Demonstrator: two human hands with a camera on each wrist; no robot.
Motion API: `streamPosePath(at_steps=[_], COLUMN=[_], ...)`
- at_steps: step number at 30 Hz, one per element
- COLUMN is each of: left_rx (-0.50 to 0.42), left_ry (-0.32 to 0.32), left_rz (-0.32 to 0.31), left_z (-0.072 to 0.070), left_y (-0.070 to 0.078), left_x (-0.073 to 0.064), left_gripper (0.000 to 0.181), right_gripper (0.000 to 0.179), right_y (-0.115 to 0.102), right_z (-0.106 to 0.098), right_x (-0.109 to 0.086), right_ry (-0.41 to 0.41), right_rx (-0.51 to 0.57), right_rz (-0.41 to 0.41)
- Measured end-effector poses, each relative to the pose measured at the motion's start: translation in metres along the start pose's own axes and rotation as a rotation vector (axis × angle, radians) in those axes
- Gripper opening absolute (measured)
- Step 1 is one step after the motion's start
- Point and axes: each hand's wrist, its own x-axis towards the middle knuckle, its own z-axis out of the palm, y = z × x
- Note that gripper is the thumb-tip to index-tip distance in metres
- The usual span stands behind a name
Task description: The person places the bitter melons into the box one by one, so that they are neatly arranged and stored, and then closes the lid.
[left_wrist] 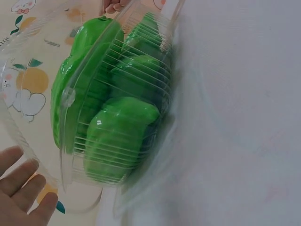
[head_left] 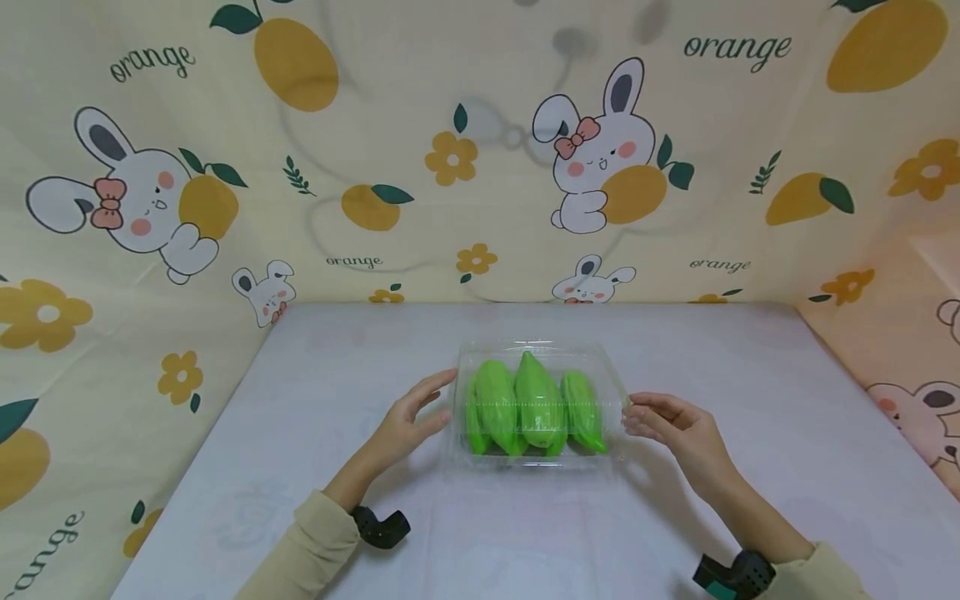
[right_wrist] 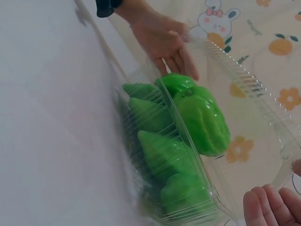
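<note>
A clear plastic clamshell box (head_left: 534, 460) stands on the white table, holding several shiny green vegetables (head_left: 538, 404) with pointed ends. Its clear lid (right_wrist: 263, 101) is tilted, apart from the ribbed base in the wrist views. At the box's left side, my left hand (head_left: 408, 421) has its fingers spread and fairly straight, the fingertips close to the lid's edge. On the opposite side, my right hand (head_left: 678, 433) pinches the lid's edge between thumb and bent fingers. The right wrist view shows only its fingertips (right_wrist: 270, 205) beside the lid's corner.
A cloth printed with rabbits and oranges (head_left: 465, 217) hangs behind the table and along both sides. White table surface (head_left: 510, 533) extends around the box. Each wrist carries a black camera, such as the left one (head_left: 381, 527).
</note>
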Motion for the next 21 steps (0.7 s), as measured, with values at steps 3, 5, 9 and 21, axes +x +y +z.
streamPosePath(at_steps=[3,5,9,21], left_rx=[0.005,0.008,0.01,0.025], left_ry=[-0.008,-0.013,-0.017,-0.022], left_rz=[-0.002,-0.004,-0.01,-0.002], left_z=[0.0,-0.001,-0.001,0.001], left_y=[0.0,0.0,0.001,0.001], left_x=[-0.001,-0.002,-0.004,-0.005], left_gripper=[0.057,0.058,0.06,0.064], right_gripper=[0.018,0.019,0.021,0.026], right_y=[0.003,0.005,0.007,0.011], right_z=[0.0,0.001,0.002,0.001], right_x=[-0.001,-0.003,-0.005,-0.01], right_ry=[0.0,0.002,0.003,-0.008], right_rx=[0.006,0.004,-0.003,-0.003], right_rz=[0.008,0.018,0.035,0.043])
